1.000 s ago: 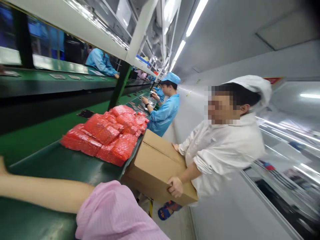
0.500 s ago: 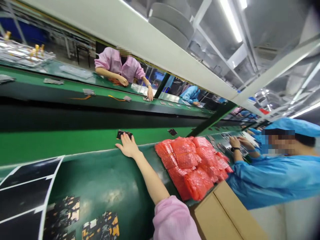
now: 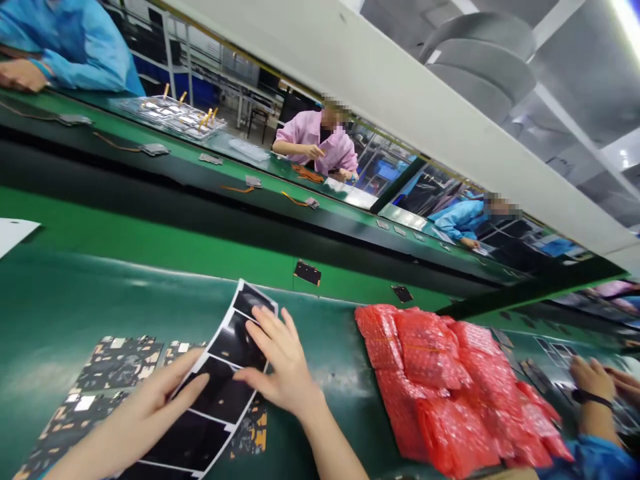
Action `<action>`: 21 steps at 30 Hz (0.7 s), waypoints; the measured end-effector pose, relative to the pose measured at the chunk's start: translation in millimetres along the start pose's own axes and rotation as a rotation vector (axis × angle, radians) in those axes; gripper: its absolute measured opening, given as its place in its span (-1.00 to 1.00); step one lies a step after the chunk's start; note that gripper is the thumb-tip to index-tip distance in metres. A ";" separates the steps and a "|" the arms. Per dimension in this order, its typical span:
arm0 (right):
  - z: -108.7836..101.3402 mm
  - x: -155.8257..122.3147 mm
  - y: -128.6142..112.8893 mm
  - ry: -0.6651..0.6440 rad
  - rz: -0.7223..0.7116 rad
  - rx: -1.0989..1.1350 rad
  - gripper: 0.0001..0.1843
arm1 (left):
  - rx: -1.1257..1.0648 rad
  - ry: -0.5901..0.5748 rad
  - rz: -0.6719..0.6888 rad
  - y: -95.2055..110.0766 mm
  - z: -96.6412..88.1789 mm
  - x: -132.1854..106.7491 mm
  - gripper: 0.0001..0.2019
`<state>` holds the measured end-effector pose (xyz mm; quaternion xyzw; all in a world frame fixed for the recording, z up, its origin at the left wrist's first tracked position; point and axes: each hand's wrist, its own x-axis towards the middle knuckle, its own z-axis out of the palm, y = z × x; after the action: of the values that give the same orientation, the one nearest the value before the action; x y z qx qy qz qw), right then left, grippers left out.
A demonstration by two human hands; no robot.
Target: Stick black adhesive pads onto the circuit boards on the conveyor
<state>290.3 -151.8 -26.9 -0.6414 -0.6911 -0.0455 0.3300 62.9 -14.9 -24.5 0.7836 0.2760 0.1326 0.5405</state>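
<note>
A strip of black rectangular stickers on white backing (image 3: 217, 393) is held at a slant above the green work surface. My left hand (image 3: 150, 400) grips its left edge, thumb on top and the other fingers underneath. Over the right part of the strip is my right hand (image 3: 285, 363), its fingers spread and its thumb over the black face; nothing shows in its grasp. Beneath and beside the strip lie several circuit boards (image 3: 120, 363), partly hidden by my left hand and the strip.
Red bubble-wrap packs (image 3: 440, 380) are piled to the right. Beyond the work surface, a green belt (image 3: 240, 250) carries a black-covered board (image 3: 307, 272) and another dark board (image 3: 401, 293). A co-worker's hands (image 3: 595, 383) are at far right; other people sit across the line.
My right hand has left the black-covered board on the belt and come back over the sticker strip. My left hand has come into view holding the strip, now raised. The view has swung left.
</note>
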 end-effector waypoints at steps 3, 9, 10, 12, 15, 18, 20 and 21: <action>-6.9 3.1 -21.0 -0.032 -0.008 0.046 0.12 | -0.014 -0.057 -0.006 0.1 2.2 -2.0 -0.30; 8.5 1.7 -29.7 -0.168 0.027 0.155 0.07 | -0.273 -0.146 -0.057 21.3 12.5 16.9 -0.30; 11.8 0.3 -32.5 -0.181 0.017 0.163 -0.05 | -0.306 -0.110 -0.115 27.3 16.6 23.0 -0.29; 15.8 -2.6 -37.8 -0.176 -0.021 0.183 -0.33 | -0.364 -0.039 -0.205 35.8 24.6 33.3 -0.29; 13.1 -5.3 -39.3 -0.092 -0.068 0.276 -0.57 | -0.478 -0.080 -0.232 37.5 30.8 38.9 -0.35; 1.9 -4.8 -30.5 0.088 -0.011 0.300 -0.62 | -0.609 -0.188 -0.232 32.6 29.2 33.4 -0.38; -8.0 -1.4 -23.3 0.140 0.075 0.184 -0.59 | -0.626 -0.249 -0.203 29.1 26.0 27.2 -0.33; -13.6 1.4 -20.9 0.117 0.114 0.115 -0.50 | -0.591 -0.270 -0.171 27.7 24.1 24.2 -0.34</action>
<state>276.6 -160.8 -8.0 -0.6561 -0.6344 -0.0243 0.4080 102.8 -26.9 -10.4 0.5777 0.2161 0.0560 0.7852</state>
